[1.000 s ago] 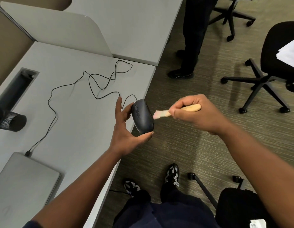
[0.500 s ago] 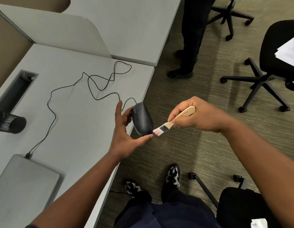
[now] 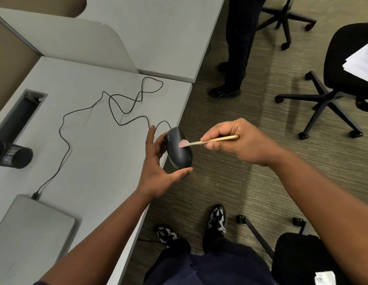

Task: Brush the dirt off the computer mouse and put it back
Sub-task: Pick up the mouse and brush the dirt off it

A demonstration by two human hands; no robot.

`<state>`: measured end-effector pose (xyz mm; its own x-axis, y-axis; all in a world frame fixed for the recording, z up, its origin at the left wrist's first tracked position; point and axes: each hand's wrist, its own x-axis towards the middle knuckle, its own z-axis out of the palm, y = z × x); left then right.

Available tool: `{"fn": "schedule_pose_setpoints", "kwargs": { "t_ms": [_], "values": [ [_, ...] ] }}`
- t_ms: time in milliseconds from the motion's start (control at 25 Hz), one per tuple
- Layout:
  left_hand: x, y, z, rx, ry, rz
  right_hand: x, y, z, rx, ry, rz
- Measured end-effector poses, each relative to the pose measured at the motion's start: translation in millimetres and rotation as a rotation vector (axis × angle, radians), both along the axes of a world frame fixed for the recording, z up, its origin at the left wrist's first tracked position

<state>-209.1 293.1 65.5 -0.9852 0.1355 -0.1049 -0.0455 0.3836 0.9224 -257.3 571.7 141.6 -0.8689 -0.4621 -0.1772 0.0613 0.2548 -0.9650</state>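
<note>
A pale grey table (image 3: 92,145) fills the left of the view, backed by a low grey divider (image 3: 76,42) at 11 o'clock, with ribbed olive carpet (image 3: 230,182) to its right. A closed grey laptop (image 3: 28,229) lies at 8 o'clock, and a thin black cable (image 3: 64,128) runs from it in loose loops across the table. At 9 o'clock sit a dark cylinder (image 3: 14,154) and a cable slot (image 3: 20,112). 2 black office chairs (image 3: 339,79) stand at 2 o'clock, and another person's dark trouser legs (image 3: 238,48) at 1 o'clock.

The left hand (image 3: 158,171) holds the black mouse (image 3: 179,150) tilted on edge at the table's right edge, thumb under its lower end, fingers behind. The right hand (image 3: 238,142) pinches a small wooden-handled brush (image 3: 207,141), bristles touching the mouse's upper side.
</note>
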Motion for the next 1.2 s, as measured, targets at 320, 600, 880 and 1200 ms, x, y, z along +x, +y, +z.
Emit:
{"fn": "schedule_pose_setpoints", "kwargs": {
  "t_ms": [320, 600, 880, 1200],
  "values": [
    [-1, -1, 0, -0.004, 0.004, 0.022, 3, 12, 1, 0.064, -0.138, 0.200],
    [-4, -1, 0, 0.003, 0.001, 0.010, 4, 0, -9, -0.288, -0.182, -0.099],
    [-2, 2, 1, 0.012, 0.006, 0.017, 6, 13, -16, -0.181, -0.250, 0.117],
    [-3, 2, -2, 0.017, 0.008, 0.028, 3, 12, -5, -0.087, 0.025, -0.071]
  ]
}}
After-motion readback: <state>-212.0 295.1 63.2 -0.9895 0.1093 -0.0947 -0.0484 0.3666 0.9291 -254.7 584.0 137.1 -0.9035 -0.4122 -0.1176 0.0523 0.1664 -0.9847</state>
